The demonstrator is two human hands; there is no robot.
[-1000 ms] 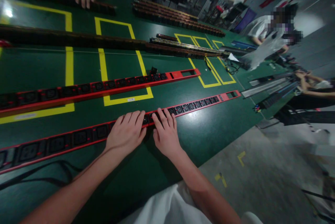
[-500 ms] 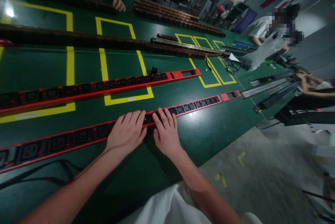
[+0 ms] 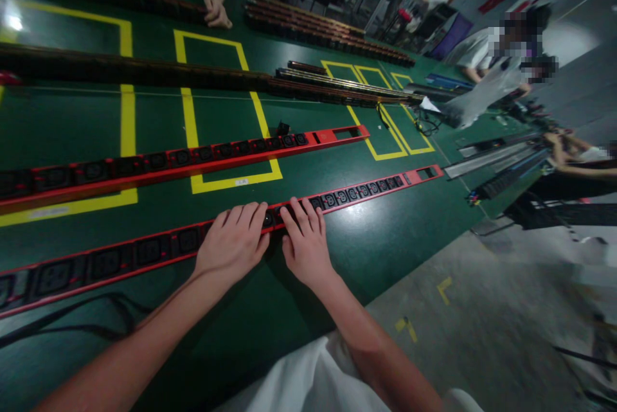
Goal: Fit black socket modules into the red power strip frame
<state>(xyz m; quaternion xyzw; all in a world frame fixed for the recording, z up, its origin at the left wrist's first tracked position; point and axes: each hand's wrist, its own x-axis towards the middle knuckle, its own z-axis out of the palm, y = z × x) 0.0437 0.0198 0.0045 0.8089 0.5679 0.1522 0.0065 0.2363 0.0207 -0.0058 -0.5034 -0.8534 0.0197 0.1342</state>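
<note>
- Near red socket strip [image 3: 357,192] on green surface [image 3: 385,238], sockets up, under both hands.
- Left hand [image 3: 234,238], right hand [image 3: 309,248]: fingers draped across it; grip (clamped or merely resting) can't tell.
- Step: likely steadying; any shift calls for even, two-handed support.

I count: two red socket strips [image 3: 357,193]; one small black block [image 3: 283,129]; two yellow floor marks [image 3: 443,295]; one purple panel [image 3: 448,38]

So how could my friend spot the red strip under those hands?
On the green table, skip the farther red strip. Choose the nearer red strip, lined with black sockets; only this one has the left hand and right hand on it.
</note>
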